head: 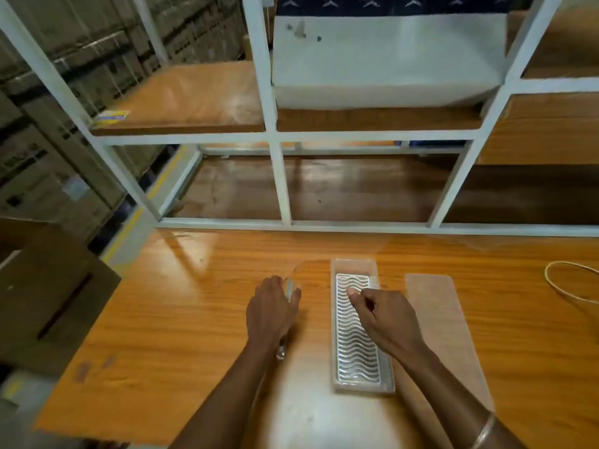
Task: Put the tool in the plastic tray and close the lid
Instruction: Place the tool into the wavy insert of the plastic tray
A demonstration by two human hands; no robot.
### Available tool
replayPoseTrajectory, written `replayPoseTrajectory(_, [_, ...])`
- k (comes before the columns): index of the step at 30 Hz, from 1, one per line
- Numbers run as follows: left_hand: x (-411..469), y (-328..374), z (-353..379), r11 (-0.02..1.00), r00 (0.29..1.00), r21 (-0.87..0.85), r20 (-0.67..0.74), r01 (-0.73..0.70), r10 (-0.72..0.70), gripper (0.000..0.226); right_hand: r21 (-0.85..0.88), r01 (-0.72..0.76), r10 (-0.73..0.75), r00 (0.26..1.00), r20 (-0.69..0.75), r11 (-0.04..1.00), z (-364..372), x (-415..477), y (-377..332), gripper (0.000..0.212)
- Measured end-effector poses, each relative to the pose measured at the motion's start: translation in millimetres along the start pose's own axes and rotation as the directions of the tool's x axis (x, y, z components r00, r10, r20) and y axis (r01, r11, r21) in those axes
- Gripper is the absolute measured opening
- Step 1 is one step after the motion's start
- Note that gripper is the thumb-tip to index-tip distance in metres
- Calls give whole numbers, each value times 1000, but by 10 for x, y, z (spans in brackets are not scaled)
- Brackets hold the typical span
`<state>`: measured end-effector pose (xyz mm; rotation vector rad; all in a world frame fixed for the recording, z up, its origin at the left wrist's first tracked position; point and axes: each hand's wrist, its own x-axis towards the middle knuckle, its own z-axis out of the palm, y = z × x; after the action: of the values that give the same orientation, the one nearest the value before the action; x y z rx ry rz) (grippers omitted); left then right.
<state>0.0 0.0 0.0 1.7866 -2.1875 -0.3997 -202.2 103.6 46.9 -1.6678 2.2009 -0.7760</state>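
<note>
your left hand (275, 306) grips the clear lid (301, 273), thin, slick and bendy; hold its edge. your right hand (382, 314), fingers pinched, touches the ridged tool (356, 345) in the tray (387, 380).

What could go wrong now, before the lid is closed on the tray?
The right hand rests over the wavy tool in the plastic tray; closing now could trap the fingers. The clear lid under the left hand is hard to see, so it may be misaligned.

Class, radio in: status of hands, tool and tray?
Left hand on clear lid. Right hand over tool, in tray. Lid not yet closed.
</note>
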Motion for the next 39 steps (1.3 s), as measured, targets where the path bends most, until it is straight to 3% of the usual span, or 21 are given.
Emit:
replayPoseTrajectory(3, [-23, -45, 148, 982, 991, 176, 104, 61, -81, 55, -13, -44, 44, 999, 23, 999, 117, -60, 65, 58])
replayPoseTrajectory(7, [-57, -134, 323, 973, 974, 220, 197, 70, -115, 53, -5, -155, 155, 987, 29, 988, 235, -157, 240, 51])
replayPoseTrajectory(10, [-57, -158, 411, 973, 971, 210, 195, 98, -140, 46, 25, -268, 268, 963, 6, 963, 258, -233, 429, 46])
replayPoseTrajectory(15, [-29, -119, 474, 976, 965, 171, 198, 137, -171, 34, 39, -297, 297, 955, 8, 954, 270, -292, 557, 51])
replayPoseTrajectory(18, [6, -68, 486, 967, 946, 67, 201, 246, -254, 28, 33, -293, 292, 956, 22, 956, 267, -281, 538, 50])
replayPoseTrajectory(22, [100, -14, 491, 925, 893, -27, 269, 380, -360, 38, 48, -285, 285, 958, 16, 957, 255, -235, 526, 50])
replayPoseTrajectory(28, [137, -49, 495, 947, 902, 10, 303, 321, -309, 29, 94, -273, 273, 962, 6, 958, 227, -153, 541, 51])
replayPoseTrajectory(35, [0, -189, 477, 970, 948, 30, 210, 240, -241, 29, 126, -284, 289, 957, -27, 951, 198, -195, 632, 45])
replayPoseTrajectory(39, [-42, -200, 477, 964, 948, -39, 194, 264, -252, 29, 136, -285, 292, 956, -28, 949, 201, -211, 685, 48])
